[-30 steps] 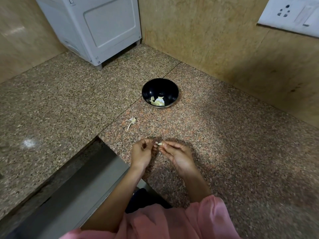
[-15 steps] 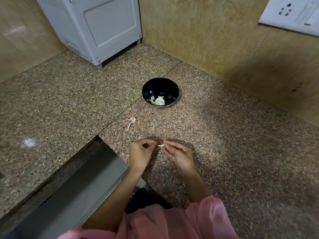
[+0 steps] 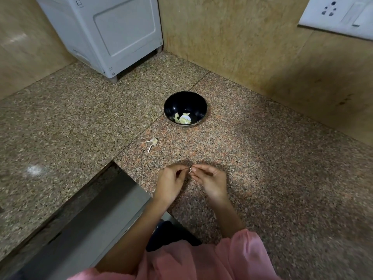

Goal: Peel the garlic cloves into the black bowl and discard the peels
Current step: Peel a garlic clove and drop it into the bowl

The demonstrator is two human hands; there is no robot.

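- Low over the granite counter (image 3: 272, 178), near its front edge: left hand (image 3: 171, 182) and right hand (image 3: 212, 181), fingertips almost meeting.
- On the right hand, thumb and forefinger pinched tight on a small pale garlic piece (image 3: 190, 170), with the other fingers curled loosely below. Too small to tell clove from peel.
- On the left hand, fingers curled in and thumb against forefinger, tips right at the garlic piece. Cannot tell whether gripping it or only touching.
- Farther back on the counter, well apart from both hands: the black bowl (image 3: 181, 102), upright, with pale peeled garlic bits (image 3: 182, 119) lying against its near inner wall.
- Between bowl and hands, off to the left — a stray peel scrap (image 3: 152, 142) on the stone.
- At the back, a white appliance (image 3: 113, 33) on small feet.
- On the right wall, a socket plate (image 3: 339, 13).
- Along the bottom edge — pink sleeves (image 3: 201, 259).
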